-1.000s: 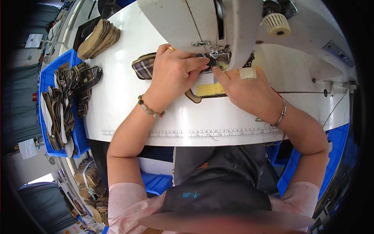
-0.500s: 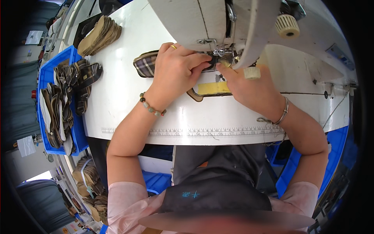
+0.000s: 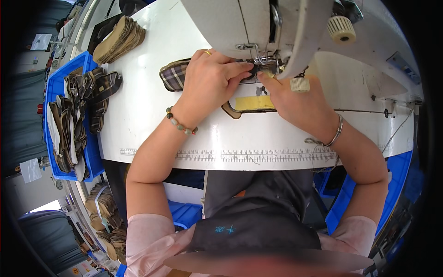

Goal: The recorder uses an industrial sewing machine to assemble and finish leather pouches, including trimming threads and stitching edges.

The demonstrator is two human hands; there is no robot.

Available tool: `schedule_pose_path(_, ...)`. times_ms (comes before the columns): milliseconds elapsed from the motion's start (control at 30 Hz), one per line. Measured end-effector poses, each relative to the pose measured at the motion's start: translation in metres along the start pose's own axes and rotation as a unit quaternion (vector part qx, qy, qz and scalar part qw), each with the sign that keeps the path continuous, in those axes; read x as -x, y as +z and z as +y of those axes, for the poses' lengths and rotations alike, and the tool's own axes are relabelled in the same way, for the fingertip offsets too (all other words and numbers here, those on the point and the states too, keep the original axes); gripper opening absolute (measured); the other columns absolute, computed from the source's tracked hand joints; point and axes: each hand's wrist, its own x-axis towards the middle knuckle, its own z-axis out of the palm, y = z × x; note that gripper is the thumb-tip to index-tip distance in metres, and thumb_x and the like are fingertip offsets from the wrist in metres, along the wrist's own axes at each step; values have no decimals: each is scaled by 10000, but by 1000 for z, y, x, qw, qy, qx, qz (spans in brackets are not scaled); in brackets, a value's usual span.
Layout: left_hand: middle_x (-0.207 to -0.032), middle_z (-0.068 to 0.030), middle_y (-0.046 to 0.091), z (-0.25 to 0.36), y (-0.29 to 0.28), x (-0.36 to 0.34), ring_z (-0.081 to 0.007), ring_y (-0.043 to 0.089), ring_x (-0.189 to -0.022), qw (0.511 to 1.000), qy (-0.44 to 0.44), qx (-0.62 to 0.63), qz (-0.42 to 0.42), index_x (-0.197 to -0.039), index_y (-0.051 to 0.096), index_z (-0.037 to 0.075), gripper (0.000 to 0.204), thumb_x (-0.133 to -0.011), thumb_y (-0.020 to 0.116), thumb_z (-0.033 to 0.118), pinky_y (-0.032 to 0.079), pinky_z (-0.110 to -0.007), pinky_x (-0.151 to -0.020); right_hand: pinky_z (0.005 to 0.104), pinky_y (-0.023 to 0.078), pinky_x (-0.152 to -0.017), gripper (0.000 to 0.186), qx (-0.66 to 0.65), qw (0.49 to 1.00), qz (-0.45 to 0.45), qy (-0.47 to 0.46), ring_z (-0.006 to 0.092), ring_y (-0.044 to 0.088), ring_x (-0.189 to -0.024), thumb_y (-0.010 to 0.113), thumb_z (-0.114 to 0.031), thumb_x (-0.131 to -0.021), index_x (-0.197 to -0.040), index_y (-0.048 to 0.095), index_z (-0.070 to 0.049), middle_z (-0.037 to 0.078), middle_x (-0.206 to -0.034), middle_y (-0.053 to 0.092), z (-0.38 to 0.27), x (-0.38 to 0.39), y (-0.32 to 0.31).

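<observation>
In the head view, I read the table (image 3: pixel 277 136) like a clock, with twelve at the top. The plaid pouch (image 3: pixel 173 77) lies at eleven, and it runs under the left hand (image 3: pixel 210 76). That hand's finger and thumb almost meet, and they seem to pinch the pouch's dark edge. At one o'clock, close to their tips, is the metal foot of the sewing machine (image 3: pixel 210 21). The right hand (image 3: pixel 300 99) points its first finger at the same spot; its other fingers curl away, so I can't tell if they hold anything. A yellow strip (image 3: pixel 251 102) sits beside it. I think small, slow pushes work best here, with the edge flat and straight and the fingertips out of the needle's way.
</observation>
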Motion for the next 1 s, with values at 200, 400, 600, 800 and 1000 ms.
schedule_pose_path(200, -815, 15, 702, 2, 0, -1, -190, 639, -801, 1000, -9, -18, -1, -915, 799, 151, 156, -761, 780, 149, 453, -337, -743, 351, 467, -479, 318, 43, 999, -10, -18, 227, 619, -517, 655, -121, -790, -1095, 724, -62, 56, -579, 589, 0, 0, -4)
schedule_pose_path(400, -808, -9, 724, 4, 2, -2, -215, 655, -780, 1000, -11, -14, 12, -902, 798, 145, 145, -757, 788, 150, 476, -348, -750, 355, 470, -483, 91, 21, 999, -49, -3, 228, 624, -521, 666, -139, -802, -809, 740, -86, 69, -575, 589, -1, -1, -9)
schedule_pose_path(600, -781, -16, 734, 5, 4, -2, -228, 657, -747, 1000, -18, -9, 14, -883, 792, 134, 127, -757, 794, 151, 489, -349, -735, 356, 473, -486, 179, -9, 1000, -29, 3, 230, 633, -531, 681, -193, -846, -703, 704, -89, 69, -556, 580, -2, -1, -8)
schedule_pose_path(800, -744, -22, 724, 7, 4, -3, -236, 646, -677, 999, -27, 0, 22, -867, 790, 128, 108, -761, 792, 148, 492, -350, -666, 353, 481, -491, 176, -18, 1000, 4, -11, 228, 639, -542, 675, -187, -851, -710, 711, -88, 66, -595, 593, -1, 0, -5)
schedule_pose_path(1000, -740, -73, 717, 10, 0, -5, -218, 642, -556, 1000, -5, -14, 9, -931, 786, 75, 147, -784, 785, 92, 491, -307, -520, 346, 486, -494, 101, -18, 999, -26, 5, 217, 653, -574, 665, -158, -835, -780, 726, -99, 63, -638, 603, -2, 1, -8)
